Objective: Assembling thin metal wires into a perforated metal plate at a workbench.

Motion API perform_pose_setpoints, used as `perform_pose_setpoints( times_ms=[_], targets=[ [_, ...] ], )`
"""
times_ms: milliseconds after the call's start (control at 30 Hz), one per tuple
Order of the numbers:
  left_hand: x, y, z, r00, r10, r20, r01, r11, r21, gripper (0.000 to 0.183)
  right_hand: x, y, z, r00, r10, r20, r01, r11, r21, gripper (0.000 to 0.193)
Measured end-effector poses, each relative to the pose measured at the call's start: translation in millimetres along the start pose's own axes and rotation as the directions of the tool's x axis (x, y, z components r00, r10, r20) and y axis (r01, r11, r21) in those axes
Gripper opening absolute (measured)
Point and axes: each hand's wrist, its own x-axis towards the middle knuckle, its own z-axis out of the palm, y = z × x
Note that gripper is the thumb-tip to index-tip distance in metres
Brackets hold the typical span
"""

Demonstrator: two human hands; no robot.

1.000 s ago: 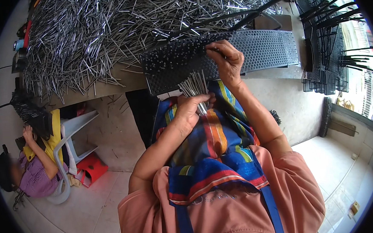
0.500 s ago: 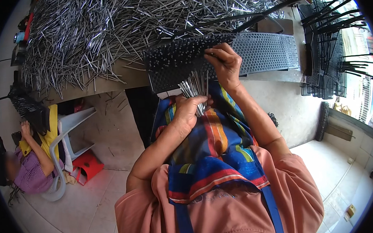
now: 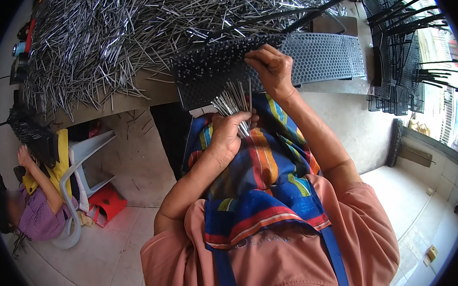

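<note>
My left hand (image 3: pixel 225 131) is closed around a fanned bundle of thin silvery metal strips (image 3: pixel 230 98), held above my apron with the tips pointing up and away. A long black perforated panel (image 3: pixel 323 58) lies along the table's near edge, just beyond the bundle. Many small shiny ends poke up from the holes on its left part, while bare holes show on its right part. Over the panel's middle, my right hand (image 3: pixel 275 71) is pinched, thumb against fingers. Whatever sits between those fingertips is too small to make out.
A large heap of loose metal strips (image 3: pixel 123 44) covers the table behind the panel. A dark bar (image 3: pixel 336 10) crosses above its right end. Perforated racks with black rods (image 3: pixel 393 49) stand at right. At left, another person (image 3: pixel 41 207) sits on a grey plastic chair (image 3: pixel 71 205).
My right hand has shifted slightly left along the panel, still pinched. The left hand and its bundle have moved a little left. The whole view has shifted slightly.
</note>
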Motion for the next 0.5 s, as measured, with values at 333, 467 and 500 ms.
perform_pose_setpoints(
  times_ms=[333,467,500],
  targets=[
    [-3,-1,3,1.000,0.019,0.007,-0.018,0.999,-0.028,0.029,18,-3,-4,0.995,-0.080,0.058,0.081,0.996,-0.021,0.009],
    [1,-3,0,0.999,0.034,0.009,-0.034,0.999,-0.012,0.031,18,-7,-3,0.977,-0.178,0.121,0.200,0.958,-0.207,0.009],
    [2,-4,-1,0.999,0.038,0.001,-0.038,0.999,-0.028,0.032,17,-9,-5,0.966,-0.222,0.136,0.250,0.938,-0.241,0.010]
  ],
)
